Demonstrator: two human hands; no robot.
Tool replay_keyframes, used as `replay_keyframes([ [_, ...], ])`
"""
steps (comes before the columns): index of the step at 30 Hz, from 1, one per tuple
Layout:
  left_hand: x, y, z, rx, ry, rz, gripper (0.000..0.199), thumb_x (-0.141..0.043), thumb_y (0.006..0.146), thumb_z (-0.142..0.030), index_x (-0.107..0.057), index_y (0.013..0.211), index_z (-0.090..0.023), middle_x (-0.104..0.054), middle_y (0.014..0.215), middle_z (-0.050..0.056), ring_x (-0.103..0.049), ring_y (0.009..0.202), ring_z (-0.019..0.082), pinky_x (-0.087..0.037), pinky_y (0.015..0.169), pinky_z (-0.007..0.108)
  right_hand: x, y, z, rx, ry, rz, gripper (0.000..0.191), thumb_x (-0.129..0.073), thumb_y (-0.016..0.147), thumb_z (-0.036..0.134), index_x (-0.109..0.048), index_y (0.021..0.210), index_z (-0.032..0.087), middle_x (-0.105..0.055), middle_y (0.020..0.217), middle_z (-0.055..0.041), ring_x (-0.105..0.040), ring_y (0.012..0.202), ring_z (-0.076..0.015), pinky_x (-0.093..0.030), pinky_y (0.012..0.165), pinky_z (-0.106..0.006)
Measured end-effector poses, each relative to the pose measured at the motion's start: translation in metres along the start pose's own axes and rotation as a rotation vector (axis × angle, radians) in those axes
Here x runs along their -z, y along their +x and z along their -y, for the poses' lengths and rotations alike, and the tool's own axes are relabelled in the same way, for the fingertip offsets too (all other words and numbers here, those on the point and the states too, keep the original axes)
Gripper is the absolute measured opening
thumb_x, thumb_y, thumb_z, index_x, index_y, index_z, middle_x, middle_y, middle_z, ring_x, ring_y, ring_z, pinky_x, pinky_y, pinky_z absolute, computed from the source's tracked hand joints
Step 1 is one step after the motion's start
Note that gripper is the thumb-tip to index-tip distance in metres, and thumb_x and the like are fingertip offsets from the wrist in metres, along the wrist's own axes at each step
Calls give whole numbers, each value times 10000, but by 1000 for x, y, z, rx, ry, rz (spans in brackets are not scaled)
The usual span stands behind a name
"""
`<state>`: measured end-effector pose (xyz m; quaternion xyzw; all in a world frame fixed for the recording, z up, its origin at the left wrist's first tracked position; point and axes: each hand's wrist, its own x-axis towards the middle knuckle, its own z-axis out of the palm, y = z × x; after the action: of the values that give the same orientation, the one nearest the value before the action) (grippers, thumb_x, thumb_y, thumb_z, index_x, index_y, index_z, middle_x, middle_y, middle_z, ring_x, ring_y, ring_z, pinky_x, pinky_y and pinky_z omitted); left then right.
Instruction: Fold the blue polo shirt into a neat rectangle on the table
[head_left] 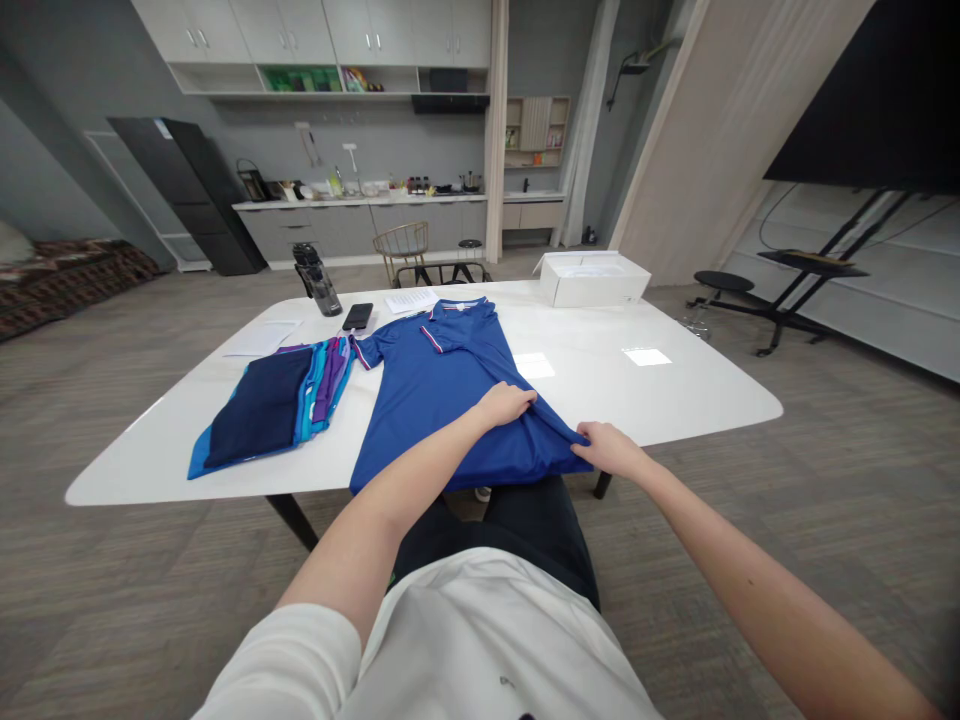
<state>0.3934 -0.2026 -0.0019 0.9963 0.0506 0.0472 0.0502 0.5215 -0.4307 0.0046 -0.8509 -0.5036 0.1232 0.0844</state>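
Note:
A blue polo shirt [431,400] with red-and-white trim on its collar and sleeves lies on the white table, its hem hanging a little over the front edge. My left hand [508,404] is closed on the fabric along the shirt's right side. Further down, at the hem's right corner, my right hand [609,448] pinches the cloth between thumb and fingers. The right sleeve lies folded inward over the shirt's upper part. To the left sits a pile of folded clothes [259,410], dark navy on top, with blue and purple layers at its side.
On the white table [675,400] stand a dark water bottle [321,285], a black phone [358,317] and a white box [592,280]. Paper sheets [411,301] lie near the back edge. A chair [401,245] and a kitchen counter [360,200] are beyond; a black stool [723,283] stands right.

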Motion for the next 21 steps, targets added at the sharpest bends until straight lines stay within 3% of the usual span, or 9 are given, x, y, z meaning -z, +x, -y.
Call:
replay_keyframes([
  [6,30,-59,23,96,-223,-178,294,-435,972,-248,-633,1189,-268,-720,1112,58,-666,1029,232,-491,904,329,32,-31,77,323,320,-81,220,-618,885,309,-704,1063,212,-728,925,-50,-659,822,-216,-459,743,-299],
  [8,30,-85,35,130,-271,-187,285,-454,956,-226,-642,1164,-275,-714,1135,40,-655,1056,218,-485,939,318,28,-36,103,375,320,-32,240,-612,896,307,-711,1095,218,-718,833,-31,-652,746,-205,-450,701,-292],
  [11,20,-119,46,157,-277,-97,253,-493,924,-194,-677,1087,-248,-711,1122,44,-647,1067,216,-481,970,320,4,-36,128,443,214,59,247,-622,888,261,-729,1109,231,-707,767,-20,-653,717,-200,-430,672,-282],
  [14,9,-141,45,194,-246,-38,248,-501,920,-179,-694,1067,-227,-697,1137,56,-639,1078,213,-478,983,327,-28,-31,136,478,130,197,298,-676,852,251,-737,1144,247,-735,814,-17,-676,761,-204,-424,673,-275],
  [17,2,-150,32,199,-206,-86,244,-485,976,-262,-674,1129,-239,-680,1174,52,-620,1097,207,-464,970,339,-47,-24,132,490,158,309,326,-703,853,296,-730,1175,251,-749,834,-4,-690,779,-195,-431,683,-268],
  [21,-3,-150,10,64,-119,-102,281,-481,1012,-395,-649,1189,-256,-653,1225,50,-589,1130,209,-422,937,349,-47,-11,118,430,80,108,157,-595,956,306,-726,1022,249,-730,815,-11,-671,773,-190,-409,685,-279],
])
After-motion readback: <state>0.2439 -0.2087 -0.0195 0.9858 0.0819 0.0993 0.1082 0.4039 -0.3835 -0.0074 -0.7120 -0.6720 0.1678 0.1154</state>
